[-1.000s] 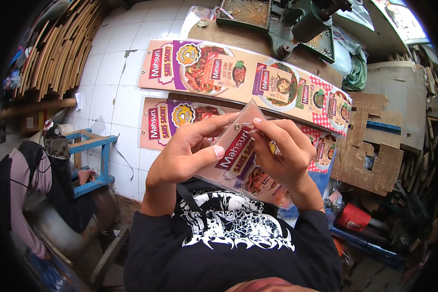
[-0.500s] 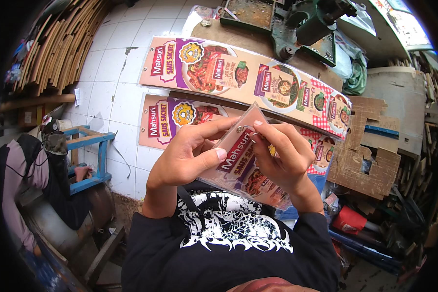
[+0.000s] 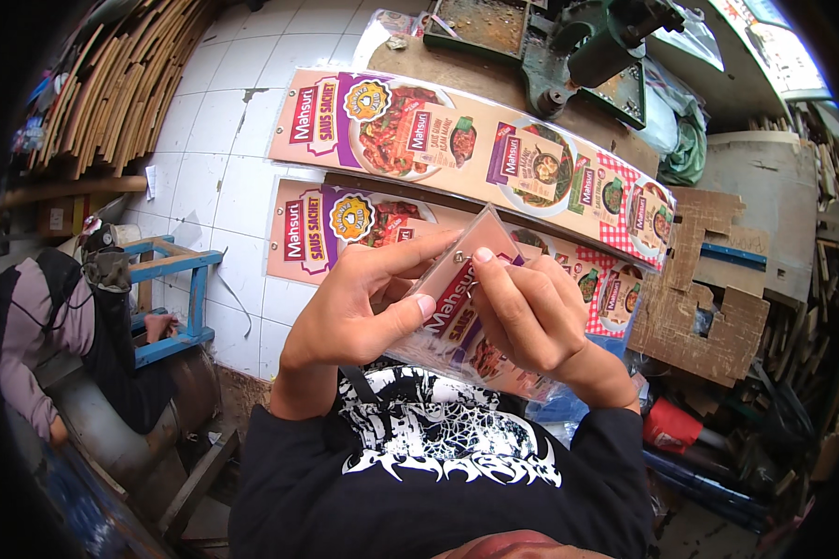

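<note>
My left hand (image 3: 345,303) grips a glossy printed strip (image 3: 451,307) in clear plastic, thumb on its face and fingers behind. A small metal eyelet (image 3: 460,257) sits near its pointed upper corner. My right hand (image 3: 536,321) is closed over the strip beside the eyelet, pinching a thin metal wire hook (image 3: 470,294). Most of the hook is hidden by the fingers, so I cannot tell whether it passes through the eyelet. Beyond my hands lie two stacks of similar long strips, a far stack (image 3: 480,154) and a nearer stack (image 3: 298,228) partly covered by my hands.
A green metal press (image 3: 583,65) with trays stands at the back. Cut cardboard (image 3: 708,279) lies to the right. At left are a blue stool frame (image 3: 196,289), a seated person's sleeve (image 3: 23,345) and stacked brown strips (image 3: 126,84). A red object (image 3: 671,426) lies at lower right.
My right hand has closed down nearer the strip's corner, its fingertip now beside the eyelet. The wire hook, plainly visible before, is mostly covered. My left hand keeps its grip.
</note>
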A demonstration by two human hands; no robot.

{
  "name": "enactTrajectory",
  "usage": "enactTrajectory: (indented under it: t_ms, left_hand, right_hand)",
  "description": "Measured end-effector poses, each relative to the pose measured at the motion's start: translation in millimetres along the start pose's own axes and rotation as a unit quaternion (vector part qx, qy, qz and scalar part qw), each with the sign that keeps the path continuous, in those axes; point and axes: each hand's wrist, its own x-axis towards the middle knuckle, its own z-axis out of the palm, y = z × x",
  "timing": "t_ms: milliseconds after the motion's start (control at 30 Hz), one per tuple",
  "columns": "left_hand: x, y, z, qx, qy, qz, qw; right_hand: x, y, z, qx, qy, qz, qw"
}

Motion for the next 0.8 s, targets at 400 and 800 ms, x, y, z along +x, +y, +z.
enactTrajectory:
  t_ms: [400, 800]
  left_hand:
    - [4, -9, -6, 0.165, -0.025, 0.113, 0.979]
    - [2, -2, 1, 0.011, 0.021, -0.010, 1.000]
  right_hand:
    - [4, 1, 6, 0.033, -0.001, 0.019, 0.999]
    - [-3, 0, 9, 0.133, 0.038, 0.175, 0.975]
